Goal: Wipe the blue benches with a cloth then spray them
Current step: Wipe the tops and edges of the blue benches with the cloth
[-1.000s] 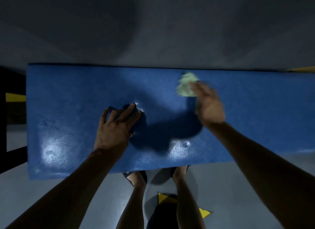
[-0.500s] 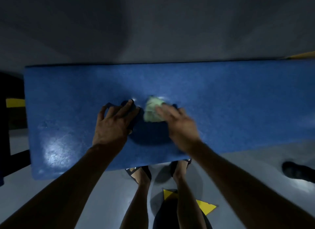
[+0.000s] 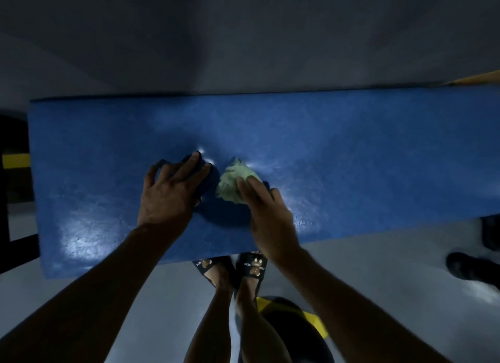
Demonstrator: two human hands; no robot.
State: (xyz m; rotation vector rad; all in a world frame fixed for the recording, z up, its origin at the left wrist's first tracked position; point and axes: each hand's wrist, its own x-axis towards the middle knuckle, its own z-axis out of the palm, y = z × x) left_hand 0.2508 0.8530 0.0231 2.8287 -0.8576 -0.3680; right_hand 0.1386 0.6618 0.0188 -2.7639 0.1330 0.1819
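Cloth [image 3: 232, 182], pale green and bunched, lies mid-tabletop [image 3: 365, 157] on the blue bench, pressed under the right hand's [image 3: 266, 214] fingers, while the left hand [image 3: 169, 195] rests spread flat beside it.

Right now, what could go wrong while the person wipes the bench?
1. The bench shines wet around the left hand, which rests flat on it as if bearing weight; that hand might slip.
2. The cloth sits close beside the left hand, so the right hand wiping that way could bump it.
3. The floor gleams too, and the person wears open slippers, so a foot may slide.
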